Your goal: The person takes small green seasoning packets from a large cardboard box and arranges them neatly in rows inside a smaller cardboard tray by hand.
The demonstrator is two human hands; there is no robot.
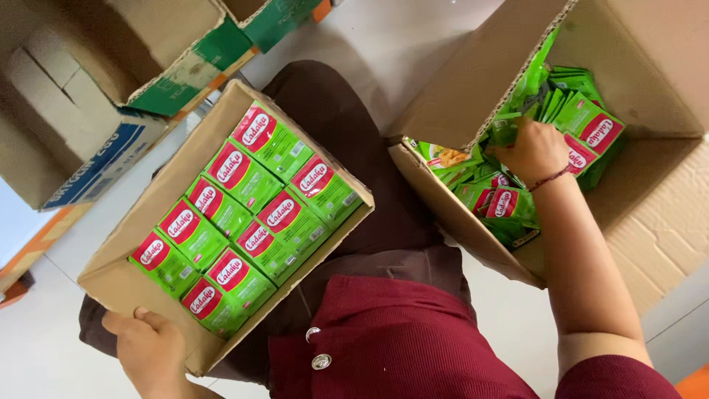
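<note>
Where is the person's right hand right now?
In the head view, the right hand is on the right side, reaching down into the large cardboard box, its fingers among the loose green sachets heaped inside.

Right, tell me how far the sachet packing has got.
Done: two neat rows of green sachet packs lie in the small carton on the lap, with bare carton beside them. In hand: the left hand grips that carton's corner, while the right hand reaches into the loose sachets in the big carton. Left: that loose pile.
</note>
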